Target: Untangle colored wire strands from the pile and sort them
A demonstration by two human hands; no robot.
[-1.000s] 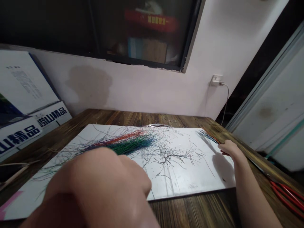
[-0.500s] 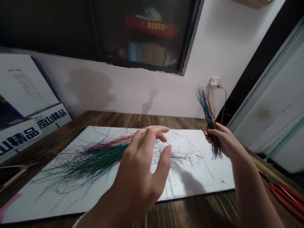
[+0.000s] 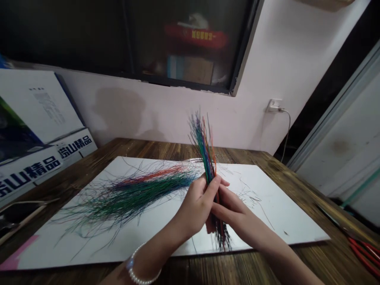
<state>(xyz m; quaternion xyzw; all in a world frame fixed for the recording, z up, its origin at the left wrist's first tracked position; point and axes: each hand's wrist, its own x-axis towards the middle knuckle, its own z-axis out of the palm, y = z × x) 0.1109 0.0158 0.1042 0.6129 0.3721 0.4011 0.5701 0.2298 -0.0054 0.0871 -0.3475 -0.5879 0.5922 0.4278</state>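
A bundle of thin coloured wires [image 3: 209, 158], green, blue, purple and orange with dark lower ends, stands nearly upright between my hands. My left hand [image 3: 198, 202] is closed around its middle from the left, thumb across the front. From the right, my right hand [image 3: 233, 206] grips the same bundle slightly lower. Beneath and to the left, a larger loose spread of wires [image 3: 127, 198], mostly green with a red-orange streak, lies across the white board [image 3: 237, 237]. Short dark wire scraps [image 3: 252, 198] are scattered on the board right of my hands.
Red-handled pliers [image 3: 365, 253] lie on the wooden table [image 3: 299, 186] at the right. White printed boxes [image 3: 44, 158] stand at the left. Behind the table are a wall socket with a plugged-in cable [image 3: 276, 107] and a dark-framed window [image 3: 190, 51].
My right hand has carried the wire bundle leftward to the middle, over the board. My left hand, open before, has closed around the bundle too. The view has shifted slightly.
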